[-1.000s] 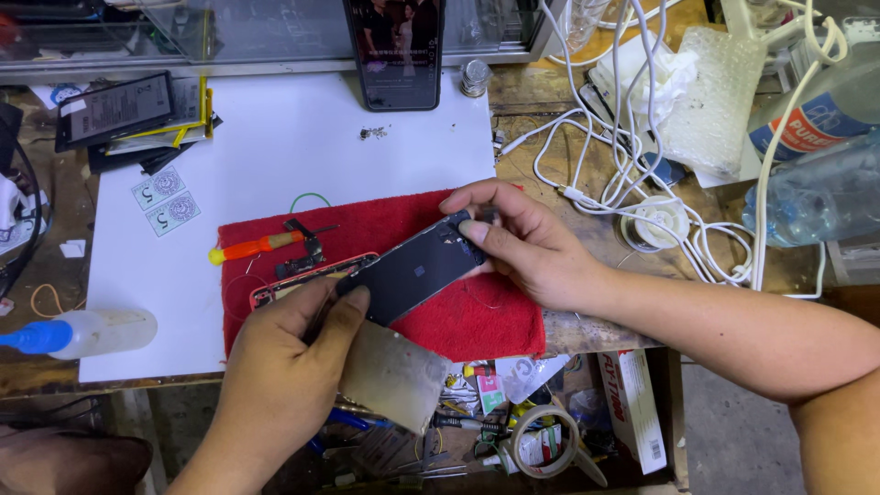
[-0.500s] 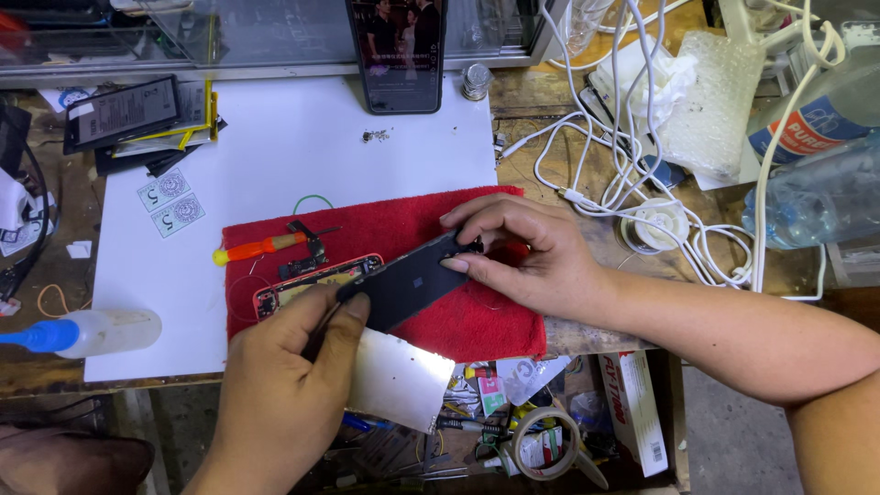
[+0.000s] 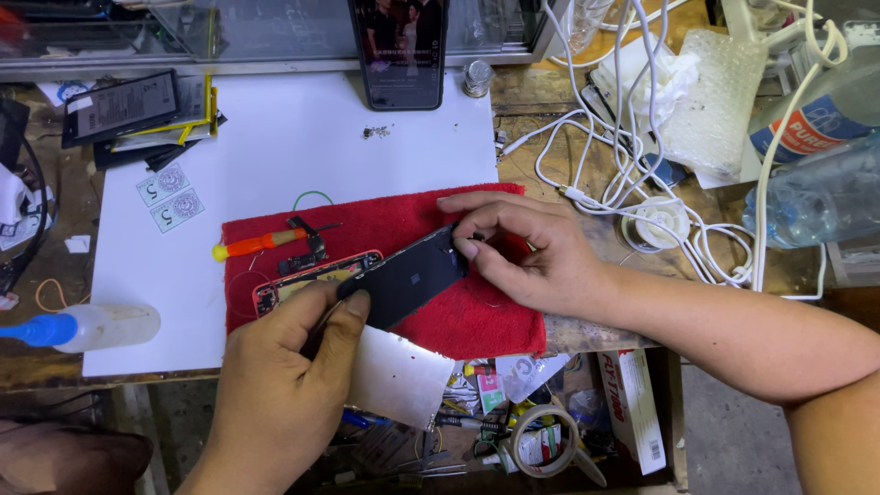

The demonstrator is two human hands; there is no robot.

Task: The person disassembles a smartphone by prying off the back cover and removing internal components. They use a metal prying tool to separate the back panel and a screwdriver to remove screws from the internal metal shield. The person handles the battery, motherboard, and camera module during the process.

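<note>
Nearest the camera, the left hand (image 3: 284,385) pinches the lower end of a dark phone screen panel (image 3: 403,282), thumb and fingers closed on its edge, seemingly to steady it while the far end is worked. Whether a thin tool also sits in that grip cannot be told. The right hand (image 3: 527,252) comes in from the side, its fingertips (image 3: 467,246) closed on the panel's upper corner, apparently lifting it clear of the body beneath. The panel is glossy black and slim, tilted up at an angle rather than lying flat. Under it lies the red phone frame (image 3: 312,280), its insides partly showing, resting on a red cloth (image 3: 477,321) that likely keeps parts from sliding. Just beside the frame lies an orange-handled screwdriver (image 3: 261,244), within easy reach. The cloth sits on a white sheet (image 3: 275,156) covering the bench. Further back, another phone (image 3: 401,50) stands propped with its screen lit, and white cables (image 3: 632,174) tangle to the right
</note>
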